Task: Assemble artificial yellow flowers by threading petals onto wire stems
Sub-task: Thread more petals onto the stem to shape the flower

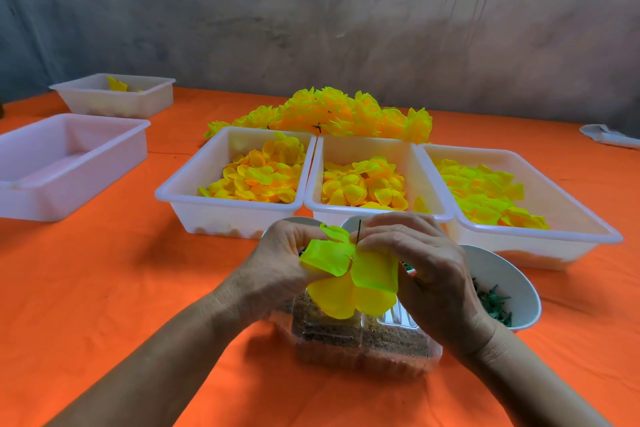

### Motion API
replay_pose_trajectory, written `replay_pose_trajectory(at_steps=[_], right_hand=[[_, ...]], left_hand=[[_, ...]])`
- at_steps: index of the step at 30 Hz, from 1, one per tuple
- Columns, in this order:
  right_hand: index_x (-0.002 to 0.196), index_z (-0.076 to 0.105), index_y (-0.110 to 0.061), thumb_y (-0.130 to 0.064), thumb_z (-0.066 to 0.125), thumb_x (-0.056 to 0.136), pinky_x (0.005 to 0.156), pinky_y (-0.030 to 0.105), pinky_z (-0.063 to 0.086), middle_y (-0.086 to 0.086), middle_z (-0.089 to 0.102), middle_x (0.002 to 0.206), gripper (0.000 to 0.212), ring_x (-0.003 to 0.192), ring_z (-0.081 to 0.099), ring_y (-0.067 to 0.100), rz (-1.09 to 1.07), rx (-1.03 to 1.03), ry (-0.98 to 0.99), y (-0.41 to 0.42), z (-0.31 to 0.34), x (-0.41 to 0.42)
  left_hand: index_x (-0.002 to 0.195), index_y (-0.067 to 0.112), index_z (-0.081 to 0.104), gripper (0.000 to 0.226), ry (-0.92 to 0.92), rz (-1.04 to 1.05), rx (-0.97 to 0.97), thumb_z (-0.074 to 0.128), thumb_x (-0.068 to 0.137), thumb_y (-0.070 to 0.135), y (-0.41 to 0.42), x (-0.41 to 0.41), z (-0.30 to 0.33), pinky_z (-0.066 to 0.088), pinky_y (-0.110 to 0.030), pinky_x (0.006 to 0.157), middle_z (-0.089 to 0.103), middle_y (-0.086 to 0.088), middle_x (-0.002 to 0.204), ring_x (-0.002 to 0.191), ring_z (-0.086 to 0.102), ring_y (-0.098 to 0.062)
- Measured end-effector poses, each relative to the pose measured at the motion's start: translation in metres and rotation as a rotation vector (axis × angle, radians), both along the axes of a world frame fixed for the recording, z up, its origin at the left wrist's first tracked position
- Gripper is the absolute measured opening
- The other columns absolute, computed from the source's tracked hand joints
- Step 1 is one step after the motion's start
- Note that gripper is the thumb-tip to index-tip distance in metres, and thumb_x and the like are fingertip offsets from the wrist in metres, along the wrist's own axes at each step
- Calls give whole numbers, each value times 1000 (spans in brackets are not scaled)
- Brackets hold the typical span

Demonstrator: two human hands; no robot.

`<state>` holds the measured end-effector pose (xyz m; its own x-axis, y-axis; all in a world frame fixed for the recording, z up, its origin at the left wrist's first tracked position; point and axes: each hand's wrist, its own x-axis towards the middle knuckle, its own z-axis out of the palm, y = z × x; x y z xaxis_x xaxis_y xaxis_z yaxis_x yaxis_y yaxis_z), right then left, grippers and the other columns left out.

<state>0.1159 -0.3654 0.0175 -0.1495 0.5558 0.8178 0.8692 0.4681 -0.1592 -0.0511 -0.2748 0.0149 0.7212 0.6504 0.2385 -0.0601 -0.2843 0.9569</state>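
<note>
A partly built yellow flower (349, 279) with broad petals hangs between my hands above a clear plastic box. A thin dark wire stem (360, 229) sticks up out of its middle. My left hand (277, 265) holds the flower's petals from the left side. My right hand (426, 260) pinches at the flower's centre, right at the wire. Three white trays of loose yellow petals stand behind: left (180, 194), middle (313, 180), right (571, 198). A heap of finished yellow flowers (332, 113) lies beyond them.
A clear plastic box (363, 340) of small brownish parts sits under my hands. A white bowl (519, 288) of green pieces stands at right, another bowl partly hidden behind my hands. An empty white tray (69, 163) and a smaller tray (114, 94) are far left. Orange cloth (104, 288) covers the table.
</note>
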Motion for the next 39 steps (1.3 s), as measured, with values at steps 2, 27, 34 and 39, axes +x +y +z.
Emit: replay_pose_trajectory(at_steps=[2, 27, 34, 39], right_hand=[[83, 72, -5, 10, 67, 70, 80, 39, 49, -2, 72, 94, 21, 95, 64, 18, 0, -22, -3, -1, 0, 1], [86, 72, -4, -13, 56, 88, 80, 33, 46, 3, 71, 92, 18, 91, 64, 22, -87, 82, -97, -5, -11, 1], [84, 73, -5, -15, 54, 91, 79, 37, 47, 3, 71, 90, 23, 90, 64, 25, -68, 79, -124, -7, -11, 1], [83, 74, -6, -15, 56, 89, 77, 36, 47, 2, 71, 88, 21, 89, 64, 24, -84, 75, -153, -7, -9, 1]], left_hand=[[79, 6, 75, 16, -30, 37, -23, 78, 69, 17, -2, -2, 3, 51, -28, 68, 68, -8, 80, 74, 61, -11], [67, 4, 68, 20, 35, 239, -240, 74, 61, 22, -6, 3, 14, 50, -16, 69, 70, -17, 97, 84, 65, -17], [59, 11, 63, 20, 103, 238, -248, 72, 76, 12, -4, 7, 15, 50, -19, 65, 69, -13, 96, 89, 64, -18], [49, 15, 63, 31, 161, 227, -215, 70, 79, 10, -5, 9, 17, 46, -17, 62, 70, 1, 88, 86, 63, -9]])
